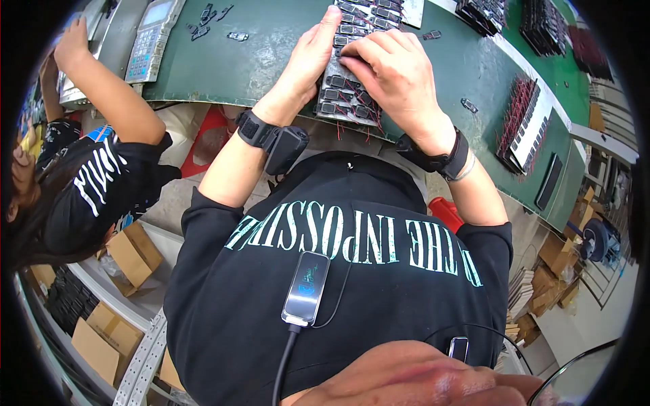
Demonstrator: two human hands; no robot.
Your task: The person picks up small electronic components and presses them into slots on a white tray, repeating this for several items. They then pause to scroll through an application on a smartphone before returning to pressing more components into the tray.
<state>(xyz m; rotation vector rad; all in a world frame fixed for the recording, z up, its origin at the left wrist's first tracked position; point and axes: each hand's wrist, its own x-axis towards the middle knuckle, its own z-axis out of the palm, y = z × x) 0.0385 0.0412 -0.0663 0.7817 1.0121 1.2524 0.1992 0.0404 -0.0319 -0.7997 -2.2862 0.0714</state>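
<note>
A white tray [332,114] holding rows of small black speaker modules [336,95] with thin red wires lies on the green table, reaching its near edge. My left hand [308,57] grips the tray's left side, one digit stretched along the edge and the other fingers mostly hidden. Over the middle of the tray, my right hand [399,74] is bent inward, with thumb and forefinger closed together at one of the modules. The fingers partly cover that module. Black straps circle both of my wrists.
Loose modules [237,36] lie on the green table [264,20], left and right of the tray. Another loaded tray [525,128] and a black bar-shaped object [549,181] are at the right. Stacked trays [544,27] stand farther back. A grey keypad device [150,40] and another person [112,88] are at the left.
</note>
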